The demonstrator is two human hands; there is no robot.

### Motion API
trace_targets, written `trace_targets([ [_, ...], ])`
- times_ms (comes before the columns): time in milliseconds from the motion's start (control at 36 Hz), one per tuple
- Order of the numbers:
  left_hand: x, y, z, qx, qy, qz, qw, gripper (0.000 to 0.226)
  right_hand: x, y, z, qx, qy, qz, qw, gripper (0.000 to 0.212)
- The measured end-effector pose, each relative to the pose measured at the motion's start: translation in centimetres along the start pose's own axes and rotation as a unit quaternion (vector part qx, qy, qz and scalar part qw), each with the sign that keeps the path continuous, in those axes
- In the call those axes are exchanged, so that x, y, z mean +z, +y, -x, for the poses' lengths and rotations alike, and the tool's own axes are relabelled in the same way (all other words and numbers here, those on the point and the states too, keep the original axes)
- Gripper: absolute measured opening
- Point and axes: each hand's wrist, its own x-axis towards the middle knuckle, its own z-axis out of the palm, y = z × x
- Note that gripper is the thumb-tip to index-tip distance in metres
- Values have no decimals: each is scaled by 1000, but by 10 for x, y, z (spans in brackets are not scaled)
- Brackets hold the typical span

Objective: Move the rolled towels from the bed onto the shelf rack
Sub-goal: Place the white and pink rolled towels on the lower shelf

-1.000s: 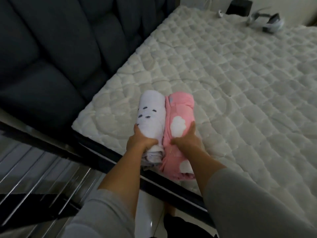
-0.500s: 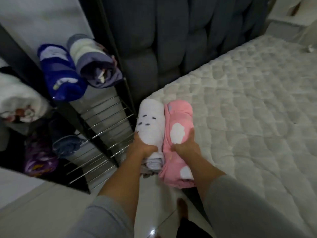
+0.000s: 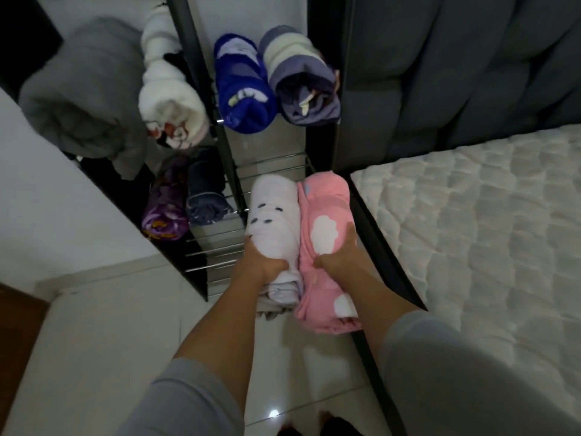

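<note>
I hold two rolled towels side by side in the air, between the bed and the rack. My left hand (image 3: 262,267) grips the white rolled towel (image 3: 273,225) with dark marks near its close end. My right hand (image 3: 338,256) grips the pink rolled towel (image 3: 325,237) with white cloud patches. Both rolls hover over the lower wire shelf of the black shelf rack (image 3: 217,256). The bed (image 3: 490,234), a white quilted mattress, lies to the right with no towels in view on it.
Rolled towels lie on the rack: a grey roll (image 3: 85,92), a white roll (image 3: 171,99), a blue roll (image 3: 240,86) and a grey-striped roll (image 3: 303,80) on top, a purple roll (image 3: 165,202) and a dark blue roll (image 3: 206,193) below. A dark padded headboard (image 3: 456,67) stands behind the bed.
Both hands have lifted the two rolls off the mattress and carried them left, from above the bed's edge to in front of the rack. The view has swung left to the rack.
</note>
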Motion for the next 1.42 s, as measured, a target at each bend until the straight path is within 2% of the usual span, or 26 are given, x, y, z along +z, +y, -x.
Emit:
trace_targets([
  [83,3,-6,-25,6,13,8,1000,124,15,-4,-25,-24,0,11,1000,122],
  [167,7,-14,-55,6,29,13,999,131,26,-8,-52,-57,12,16,998,120],
  [278,12,-23,-109,14,80,22,996,130,39,-18,-88,-102,37,30,994,118],
  [556,14,-6,-148,109,188,26,976,104,61,-32,-161,-214,106,14,971,115],
  [806,31,-8,-169,147,237,41,959,111,70,-18,-189,-288,171,-12,942,112],
  [1028,26,7,-173,125,245,48,960,112,61,-31,-196,-295,179,-2,939,111],
  [1306,2,38,-222,91,235,36,967,108,57,-85,-244,-304,167,18,938,105],
  [1417,-6,48,-257,88,198,14,976,107,57,-104,-262,-307,175,49,934,100],
])
